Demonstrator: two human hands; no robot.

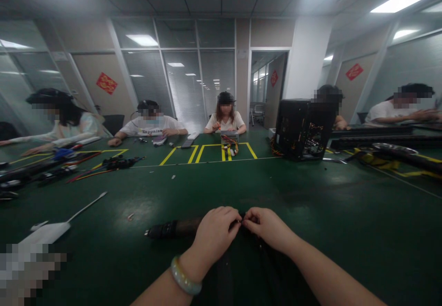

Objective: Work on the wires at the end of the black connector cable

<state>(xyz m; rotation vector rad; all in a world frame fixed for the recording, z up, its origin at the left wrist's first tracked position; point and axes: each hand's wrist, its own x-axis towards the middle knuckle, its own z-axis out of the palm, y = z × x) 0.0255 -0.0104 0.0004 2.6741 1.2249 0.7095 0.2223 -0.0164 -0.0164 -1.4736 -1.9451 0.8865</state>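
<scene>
My left hand (pixel 214 233) and my right hand (pixel 266 225) meet fingertip to fingertip near the front edge of the dark green table (pixel 311 204). Both are closed in a pinch on something small and dark between them, too small to name. A black cable bundle (pixel 171 228) lies on the table just left of my left hand and runs under it. More dark cable or fabric (pixel 241 269) lies below my hands toward me. A pale green bangle (pixel 184 278) circles my left wrist.
A white adapter with its cord (pixel 51 230) lies at the front left. A black computer case (pixel 305 129) stands at the back right. Long black parts (pixel 380 142) lie at the right, cables and tools (pixel 103 163) at the left. Several people sit around the far edge.
</scene>
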